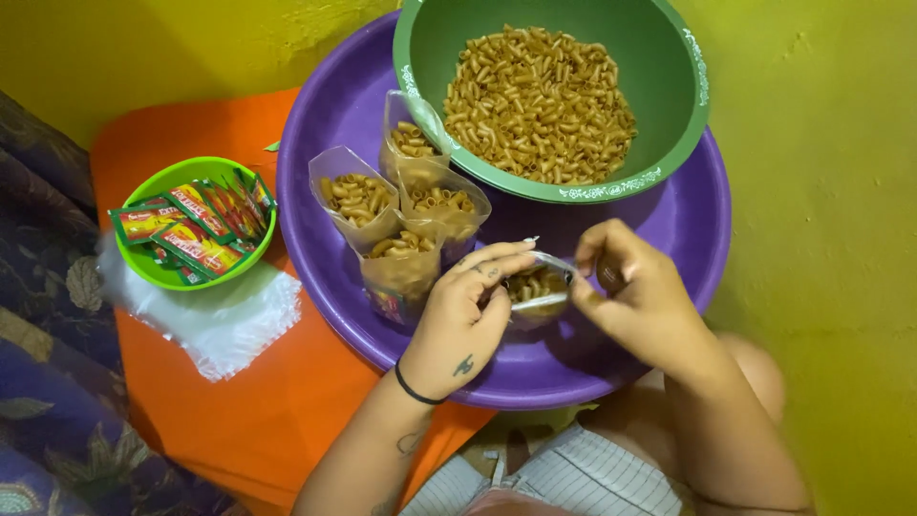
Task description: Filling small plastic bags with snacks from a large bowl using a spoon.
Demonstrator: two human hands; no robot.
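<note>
My left hand [465, 320] and my right hand [638, 301] hold a small clear plastic pouch [538, 287] of brown elbow pasta between them, each pinching one side of its open top, above a wide purple basin [693, 225]. Several filled clear pouches [401, 220] stand upright in the basin just left of my left hand. Behind them, inside the same basin, a green bowl [669, 57] holds a heap of loose pasta [540, 100].
A small lime-green bowl [158, 272] with several red and green sachets [191, 225] sits at the left on an orange mat [277, 411]. A stack of empty clear bags [224, 320] lies in front of it. Patterned dark fabric [48, 382] borders the left; yellow floor [831, 287] lies right.
</note>
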